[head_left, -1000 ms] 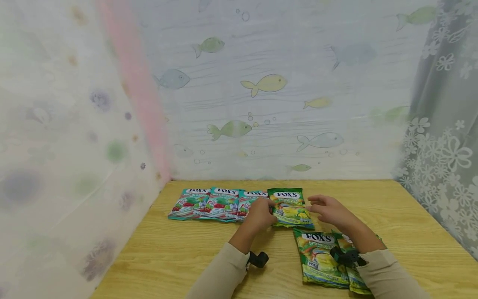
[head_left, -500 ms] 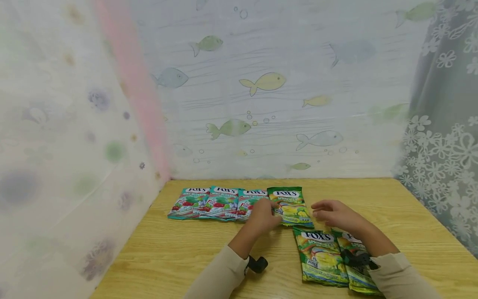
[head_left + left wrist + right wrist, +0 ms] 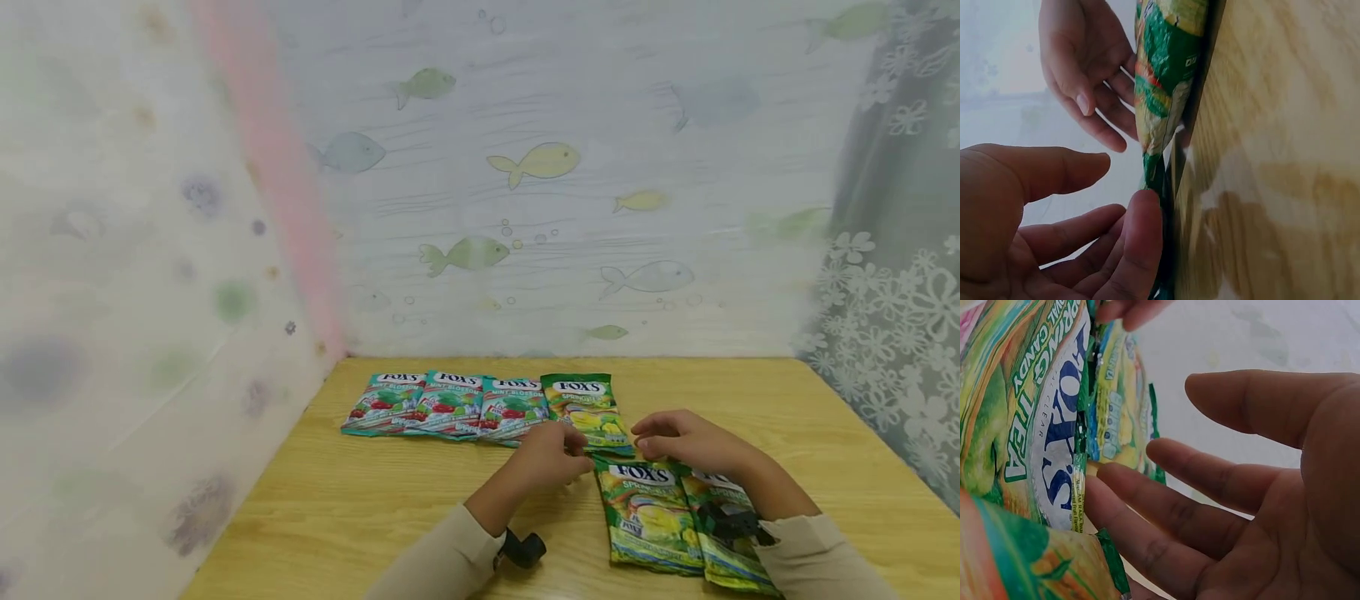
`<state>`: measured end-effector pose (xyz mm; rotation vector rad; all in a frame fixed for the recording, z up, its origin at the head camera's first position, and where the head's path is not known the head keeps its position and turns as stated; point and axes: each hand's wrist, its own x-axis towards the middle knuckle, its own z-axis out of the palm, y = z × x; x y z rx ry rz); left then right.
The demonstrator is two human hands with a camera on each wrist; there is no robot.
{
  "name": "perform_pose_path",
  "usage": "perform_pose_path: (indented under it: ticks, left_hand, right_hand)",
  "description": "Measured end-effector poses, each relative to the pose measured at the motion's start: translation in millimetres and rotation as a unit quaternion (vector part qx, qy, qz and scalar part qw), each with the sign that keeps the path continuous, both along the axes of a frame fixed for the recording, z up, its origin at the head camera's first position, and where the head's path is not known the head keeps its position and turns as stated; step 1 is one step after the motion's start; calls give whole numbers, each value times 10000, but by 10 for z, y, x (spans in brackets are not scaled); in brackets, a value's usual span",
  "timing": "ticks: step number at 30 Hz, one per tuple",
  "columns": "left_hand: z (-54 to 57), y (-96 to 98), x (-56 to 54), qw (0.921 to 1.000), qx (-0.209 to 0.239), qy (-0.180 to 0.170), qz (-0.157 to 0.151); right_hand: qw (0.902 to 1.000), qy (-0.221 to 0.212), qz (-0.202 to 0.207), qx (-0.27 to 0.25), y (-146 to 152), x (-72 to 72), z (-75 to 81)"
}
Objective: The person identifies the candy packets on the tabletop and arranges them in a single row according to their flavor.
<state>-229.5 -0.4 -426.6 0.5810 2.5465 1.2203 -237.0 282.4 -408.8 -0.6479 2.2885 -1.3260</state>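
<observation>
In the head view a green-and-yellow Fox's Spring Tea candy bag [image 3: 588, 408] lies flat at the right end of the back row. My left hand [image 3: 551, 457] hovers by its lower left corner, fingers loosely bent and thumb apart. My right hand [image 3: 697, 443] is off its lower right corner, above the front bags, with relaxed fingers and nothing in them. Nearer to me lie a second Spring Tea bag [image 3: 648, 517] and a third one [image 3: 723, 533], side by side. In the right wrist view the fingertips [image 3: 1094, 494] are right at a bag's top edge.
Three teal Mint Blossom bags, a left one [image 3: 384, 406], a middle one [image 3: 448, 406] and a right one [image 3: 512, 410], overlap slightly in the back row. All lie on a wooden table [image 3: 337, 508]. Behind it hangs a fish-patterned sheet [image 3: 465, 200].
Both hands have drawn back toward me from the back-row Spring Tea bag. The left hand has uncovered the right Mint Blossom bag, and the right hand has shifted right. The bags stay put.
</observation>
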Motion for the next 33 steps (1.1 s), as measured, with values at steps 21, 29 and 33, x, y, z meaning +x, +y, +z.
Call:
perform_pose_path:
  ticks: [21,29,33]
  left_hand:
    - [-79,51,64,9844,955,-1475,-132]
    - [-112,45,61,9723,1301,-1927,-228]
    - [-133,56,49,9676,1408,-2068,-339]
  right_hand:
    - [9982,249,-20,549,23,36,-67]
    - [9979,322,-63,551,16,16,-98]
    - [9976,371,-127,571,-2,19,-70]
